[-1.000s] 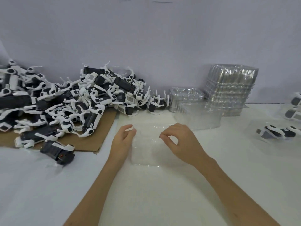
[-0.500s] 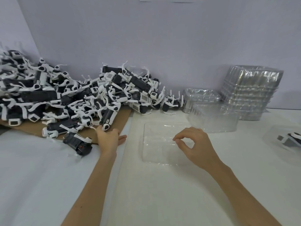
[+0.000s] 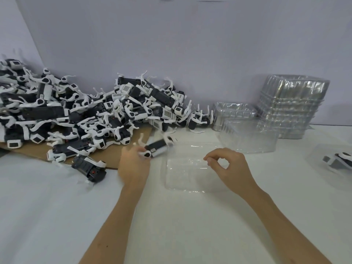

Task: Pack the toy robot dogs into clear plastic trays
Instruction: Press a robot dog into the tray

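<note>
Grips a toy robot dog [image 3: 158,146] in the left hand [image 3: 133,164], with fingers curled round its near end. Holds it blurred, black body and white legs angled up to the right, by the near right corner of the cardboard [image 3: 24,151] and just left of the clear plastic tray [image 3: 182,180]; cannot tell whether it is clear of the surface. Holds the right hand [image 3: 228,166] over the middle of that tray with fingers curled and thumb and forefinger tips together, nothing visible between them; cannot tell whether touching the plastic. Faces a white table [image 3: 57,216] with the tray lying flat straight ahead, between the two hands. Has on the left a big pile of dogs [image 3: 85,111], black and white, tangled with legs sticking up, heaped on the brown cardboard and against the pale wall [image 3: 190,44]. Has a loose dog [image 3: 89,166] lying on its own at the cardboard's near edge, left of the left hand and apart from it. Has at the back right a tall stack of trays [image 3: 289,105], beside it a short stack [image 3: 233,113], and in front of both a single tray [image 3: 249,138] near the flat one. Has at the far right edge a further tray [image 3: 322,168] holding a packed dog [image 3: 337,161], partly cut off by the frame.
</note>
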Tool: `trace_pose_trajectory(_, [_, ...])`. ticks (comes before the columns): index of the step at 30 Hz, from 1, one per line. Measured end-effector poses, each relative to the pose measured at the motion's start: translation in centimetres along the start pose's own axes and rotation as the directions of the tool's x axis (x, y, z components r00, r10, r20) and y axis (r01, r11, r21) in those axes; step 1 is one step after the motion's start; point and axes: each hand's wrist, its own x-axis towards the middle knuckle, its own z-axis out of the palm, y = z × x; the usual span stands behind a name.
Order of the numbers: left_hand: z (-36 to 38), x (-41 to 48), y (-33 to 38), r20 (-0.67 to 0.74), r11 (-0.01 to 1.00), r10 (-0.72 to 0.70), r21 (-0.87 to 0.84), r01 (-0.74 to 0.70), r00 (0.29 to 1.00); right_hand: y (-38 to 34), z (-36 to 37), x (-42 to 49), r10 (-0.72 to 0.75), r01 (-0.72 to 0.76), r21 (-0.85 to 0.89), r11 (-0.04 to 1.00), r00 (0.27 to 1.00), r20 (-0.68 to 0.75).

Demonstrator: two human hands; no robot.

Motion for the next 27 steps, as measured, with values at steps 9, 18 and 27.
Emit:
trace_pose_trajectory(9, [0.3,-0.5,0.9,0.045,0.968,0.166,-0.198,-0.154,0.985,0.2,0.0,0.0,0.015,-0.015,0.022,1.0,1.0,-0.009])
trace_pose_trajectory(18, [-1.1,0.0,2.5,0.318,0.233,-0.361,-0.879,0.415,0.876,-0.3,-0.3,0.0,0.027,-0.026,0.018,1.0,0.996,-0.09])
trace_pose_trajectory(27, [-2.1,-3.0,6.8,0.467,0.12,0.232,-0.884,0.451,0.853,-3.0,-0.5,1.0,0.208,-0.203,0.685,0.699,0.975,0.077])
